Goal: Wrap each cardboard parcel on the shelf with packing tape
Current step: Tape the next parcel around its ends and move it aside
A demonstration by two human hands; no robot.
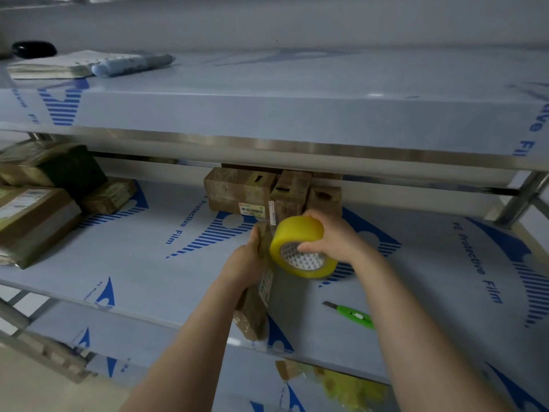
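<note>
now my left grip (243, 266) clasps a cardboard parcel (252, 310), on edge at the front of the shelf (148, 263); my right grip (338, 239) holds the yellow tape roll (297, 230) just beside it.

The left hand (246, 263) covers much of the upright parcel (252, 310) it grips; the right hand (332, 239) hides the far side of the yellow tape roll (300, 248). Whether tape joins roll and parcel cannot be told. The label (265, 285) is too small to read. The upper shelf (267, 114) hides what lies behind the far boxes (237, 188). The left boxes (29, 215) are cut by the frame. Below, a yellow mass (353, 385) is blurred.
</note>
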